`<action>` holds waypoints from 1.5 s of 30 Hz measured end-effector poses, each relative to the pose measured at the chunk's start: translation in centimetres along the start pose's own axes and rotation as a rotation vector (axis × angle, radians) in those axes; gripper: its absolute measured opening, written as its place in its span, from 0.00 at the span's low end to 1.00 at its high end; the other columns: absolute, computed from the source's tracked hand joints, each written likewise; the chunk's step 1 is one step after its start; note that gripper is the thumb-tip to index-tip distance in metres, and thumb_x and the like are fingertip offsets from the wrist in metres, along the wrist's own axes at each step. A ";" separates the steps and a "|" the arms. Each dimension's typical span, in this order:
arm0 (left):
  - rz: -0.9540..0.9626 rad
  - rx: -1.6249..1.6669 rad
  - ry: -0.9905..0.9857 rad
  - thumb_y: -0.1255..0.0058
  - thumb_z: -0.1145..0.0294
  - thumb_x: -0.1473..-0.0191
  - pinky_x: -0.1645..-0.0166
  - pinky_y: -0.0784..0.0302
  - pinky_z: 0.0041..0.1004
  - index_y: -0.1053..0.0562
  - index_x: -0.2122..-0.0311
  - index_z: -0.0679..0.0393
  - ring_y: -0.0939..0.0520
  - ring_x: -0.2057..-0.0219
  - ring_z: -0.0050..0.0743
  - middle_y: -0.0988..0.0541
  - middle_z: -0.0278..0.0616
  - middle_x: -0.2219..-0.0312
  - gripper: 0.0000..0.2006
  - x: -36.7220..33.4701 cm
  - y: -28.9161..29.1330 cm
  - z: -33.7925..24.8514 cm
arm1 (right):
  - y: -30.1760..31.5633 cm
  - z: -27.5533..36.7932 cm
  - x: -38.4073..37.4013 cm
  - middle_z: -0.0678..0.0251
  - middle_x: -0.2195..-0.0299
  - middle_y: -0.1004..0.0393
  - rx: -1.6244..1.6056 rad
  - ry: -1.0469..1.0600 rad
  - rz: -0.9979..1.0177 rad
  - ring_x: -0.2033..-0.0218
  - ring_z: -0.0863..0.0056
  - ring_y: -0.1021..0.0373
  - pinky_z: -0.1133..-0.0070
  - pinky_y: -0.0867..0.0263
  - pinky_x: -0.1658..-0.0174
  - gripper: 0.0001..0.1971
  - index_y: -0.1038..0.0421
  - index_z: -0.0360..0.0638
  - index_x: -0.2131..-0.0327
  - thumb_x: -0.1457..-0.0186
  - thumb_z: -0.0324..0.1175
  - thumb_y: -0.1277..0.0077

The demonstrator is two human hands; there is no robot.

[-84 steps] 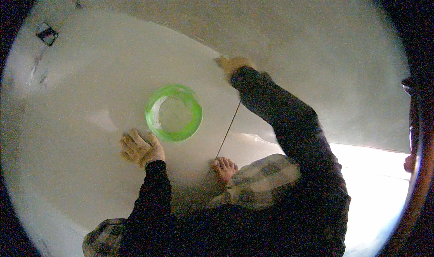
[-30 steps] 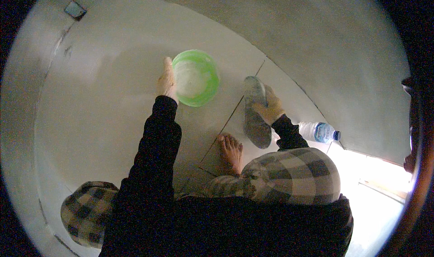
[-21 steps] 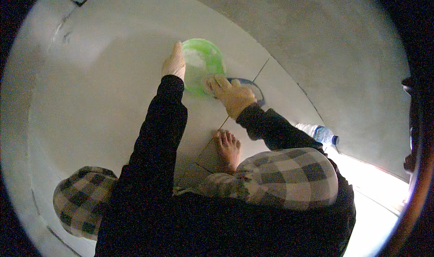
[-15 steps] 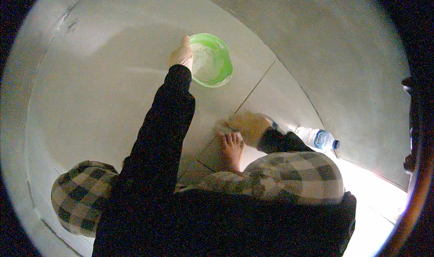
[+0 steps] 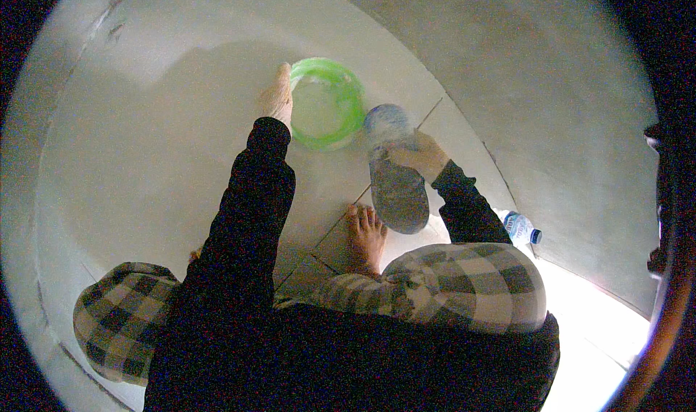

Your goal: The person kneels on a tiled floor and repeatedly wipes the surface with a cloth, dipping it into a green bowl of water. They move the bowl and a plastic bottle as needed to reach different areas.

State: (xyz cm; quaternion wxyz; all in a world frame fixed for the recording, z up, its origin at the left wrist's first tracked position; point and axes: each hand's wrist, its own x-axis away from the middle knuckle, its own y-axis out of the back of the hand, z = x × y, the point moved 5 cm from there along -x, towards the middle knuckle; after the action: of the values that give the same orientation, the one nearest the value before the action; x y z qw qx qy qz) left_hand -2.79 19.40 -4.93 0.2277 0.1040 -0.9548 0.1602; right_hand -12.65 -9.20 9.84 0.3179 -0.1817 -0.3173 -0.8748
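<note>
The left hand [image 5: 278,97] of the person is clamped on the left side of a green bowl [image 5: 354,107], with the fingers along its rim; how the thumb lies I cannot tell. The bowl is round, its opening faces up toward the camera, and inside it there is a pale colour over the bottom; whether this is some liquid, paste or powder is not clear. It is at the upper middle of the view, over the pale floor [image 5: 167,180], but I cannot say if it rests fully on it. The right hand [image 5: 422,155] is closed around the middle part of a long grey thing [image 5: 400,202] with rounded ends, which has the shape of a shoe sole; its far end looks bluish and whitish, and its near end is dark grey. The far end is just beside the right rim of the bowl, and I cannot tell if the two touch. Below the grey thing, to its left, a bare foot [image 5: 368,234] stands near a dark joint line of the floor. Both arms wear black sleeves, and the knees are covered by checked cloth [image 5: 471,285]. To the right, a clear plastic bottle [image 5: 520,227] with a dark blue cap lies near the foot of a grey wall [image 5: 551,122], partly hidden by the right sleeve.
</note>
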 end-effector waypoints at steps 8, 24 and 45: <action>0.094 0.032 0.056 0.70 0.42 0.38 0.48 0.29 0.35 0.29 0.48 0.50 0.24 0.53 0.29 0.24 0.36 0.52 0.27 4.1 -1.7 -1.5 | 0.5 -1.7 4.5 0.52 0.63 0.23 0.513 -0.093 -0.229 0.60 0.51 0.27 0.64 0.32 0.57 0.26 0.29 0.43 0.55 0.53 0.49 0.44; 0.206 -0.307 -0.205 0.68 0.47 0.36 0.44 0.32 0.33 0.32 0.46 0.61 0.25 0.51 0.37 0.25 0.45 0.52 0.28 7.0 6.3 -2.9 | -4.2 -3.3 1.9 0.60 0.41 0.38 0.720 -0.003 -0.459 0.45 0.58 0.36 0.65 0.39 0.42 0.30 0.43 0.50 0.40 0.50 0.32 0.54; -0.045 -0.262 0.111 0.60 0.31 0.48 0.43 0.36 0.35 0.29 0.48 0.62 0.27 0.48 0.48 0.26 0.54 0.50 0.40 5.1 4.6 -0.9 | 10.2 10.7 -14.6 0.68 0.63 0.31 2.098 0.149 -0.111 0.60 0.66 0.32 0.73 0.32 0.60 0.13 0.31 0.51 0.57 0.47 0.34 0.55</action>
State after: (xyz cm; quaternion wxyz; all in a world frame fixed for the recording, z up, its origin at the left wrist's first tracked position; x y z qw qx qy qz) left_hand -8.10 23.35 -3.01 0.2955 0.0855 -0.9509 0.0347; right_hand 6.14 -1.69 14.64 0.2940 0.2537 -0.9030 -0.1840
